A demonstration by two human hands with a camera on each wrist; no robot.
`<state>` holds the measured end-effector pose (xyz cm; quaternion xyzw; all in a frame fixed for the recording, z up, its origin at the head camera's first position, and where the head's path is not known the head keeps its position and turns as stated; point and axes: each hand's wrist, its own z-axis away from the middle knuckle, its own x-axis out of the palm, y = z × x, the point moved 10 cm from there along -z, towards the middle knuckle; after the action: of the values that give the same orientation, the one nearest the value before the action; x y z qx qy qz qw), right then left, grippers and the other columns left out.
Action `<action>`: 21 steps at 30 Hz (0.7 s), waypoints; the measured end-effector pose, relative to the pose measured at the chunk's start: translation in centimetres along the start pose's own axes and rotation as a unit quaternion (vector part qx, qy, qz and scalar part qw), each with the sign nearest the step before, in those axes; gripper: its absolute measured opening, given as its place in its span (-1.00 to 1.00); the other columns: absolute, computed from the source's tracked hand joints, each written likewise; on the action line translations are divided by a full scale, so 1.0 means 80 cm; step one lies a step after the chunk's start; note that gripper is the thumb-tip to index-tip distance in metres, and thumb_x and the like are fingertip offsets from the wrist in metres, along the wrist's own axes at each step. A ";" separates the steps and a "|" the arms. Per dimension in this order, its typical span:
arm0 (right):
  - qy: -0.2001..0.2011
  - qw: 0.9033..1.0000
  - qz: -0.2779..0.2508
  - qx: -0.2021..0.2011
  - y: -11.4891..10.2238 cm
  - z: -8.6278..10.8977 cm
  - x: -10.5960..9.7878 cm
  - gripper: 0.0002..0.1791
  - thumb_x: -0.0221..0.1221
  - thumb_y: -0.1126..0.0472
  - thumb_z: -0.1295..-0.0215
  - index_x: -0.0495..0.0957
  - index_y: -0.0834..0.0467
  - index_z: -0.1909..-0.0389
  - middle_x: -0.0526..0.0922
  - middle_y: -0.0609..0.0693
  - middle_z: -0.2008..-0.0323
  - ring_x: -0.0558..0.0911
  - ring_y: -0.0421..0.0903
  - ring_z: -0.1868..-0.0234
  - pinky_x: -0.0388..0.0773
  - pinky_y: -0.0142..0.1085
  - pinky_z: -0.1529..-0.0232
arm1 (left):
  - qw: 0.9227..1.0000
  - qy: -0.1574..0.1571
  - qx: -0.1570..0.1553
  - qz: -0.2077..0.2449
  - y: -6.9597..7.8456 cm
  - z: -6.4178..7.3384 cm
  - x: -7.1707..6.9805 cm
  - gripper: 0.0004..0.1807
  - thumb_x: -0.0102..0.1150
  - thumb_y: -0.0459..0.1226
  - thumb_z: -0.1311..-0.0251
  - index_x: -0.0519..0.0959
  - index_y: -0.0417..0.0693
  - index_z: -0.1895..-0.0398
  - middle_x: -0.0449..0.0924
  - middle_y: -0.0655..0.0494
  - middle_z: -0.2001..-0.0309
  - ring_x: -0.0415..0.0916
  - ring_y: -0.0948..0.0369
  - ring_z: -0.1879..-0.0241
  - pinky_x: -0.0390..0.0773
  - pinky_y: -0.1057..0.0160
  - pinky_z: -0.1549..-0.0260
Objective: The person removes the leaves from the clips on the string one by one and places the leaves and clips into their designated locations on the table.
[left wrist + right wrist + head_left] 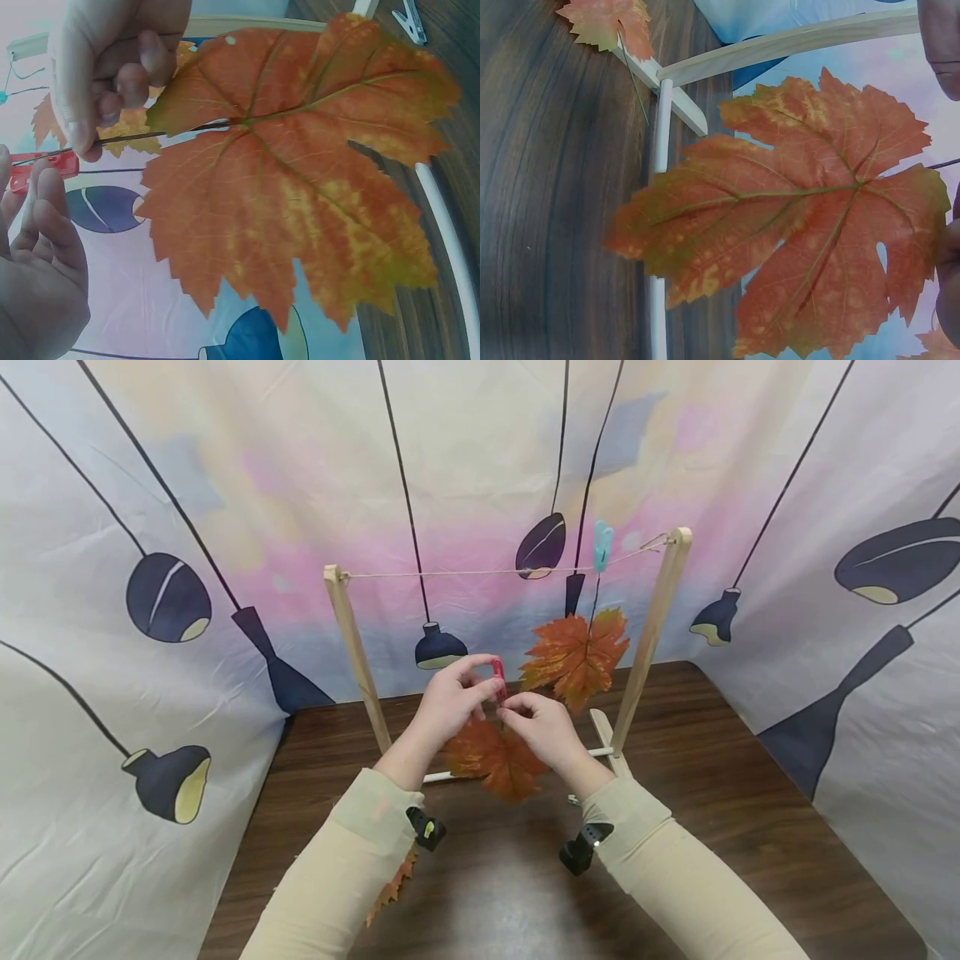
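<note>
My left hand (444, 703) pinches a red clothespin (498, 669) between thumb and index finger, below the string. Just right of it, my right hand (546, 728) pinches the thin dark stem (124, 139) of an orange artificial maple leaf (501, 764). The leaf hangs below both hands, its blade spread wide in the left wrist view. In that view, the stem's end overlaps the red clothespin. A second orange leaf (581, 656) hangs by its stem from a light blue clothespin (602, 545) on the string (465, 573).
A wooden frame with a left post (358, 656) and right post (651, 639) carries the string; a white rod (438, 777) joins its base. Another leaf (393, 889) lies on the dark table (720, 827) near my left forearm. A small grey clothespin (411, 22) lies near the rod.
</note>
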<state>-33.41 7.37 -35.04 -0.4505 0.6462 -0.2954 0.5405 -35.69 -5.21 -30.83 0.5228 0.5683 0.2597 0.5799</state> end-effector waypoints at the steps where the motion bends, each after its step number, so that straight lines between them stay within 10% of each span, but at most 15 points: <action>1: -0.003 1.000 0.003 -0.003 0.000 0.000 0.001 -0.80 0.20 0.08 -0.26 0.65 0.09 0.21 0.64 -0.08 0.29 0.55 -0.13 0.28 0.49 -0.24 0.31 | 1.000 0.001 -0.002 0.004 0.000 0.000 -0.001 -0.59 0.20 -0.09 -0.21 0.49 0.25 -0.14 0.55 -0.02 0.41 0.49 -0.05 0.57 0.47 0.10 0.66; 21: -0.004 0.999 0.028 -0.021 -0.001 0.000 0.000 -0.83 0.21 0.09 -0.26 0.66 0.08 0.26 0.65 -0.09 0.32 0.50 -0.13 0.40 0.45 -0.26 0.40 | 1.000 0.002 -0.003 0.008 -0.003 0.001 0.008 -0.60 0.21 -0.14 -0.21 0.49 0.19 -0.13 0.57 0.01 0.36 0.50 -0.06 0.52 0.45 0.22 0.66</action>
<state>-33.39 7.32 -34.96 -0.4448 0.6626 -0.2642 0.5417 -35.57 -4.76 -31.32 0.5250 0.5649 0.2667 0.5780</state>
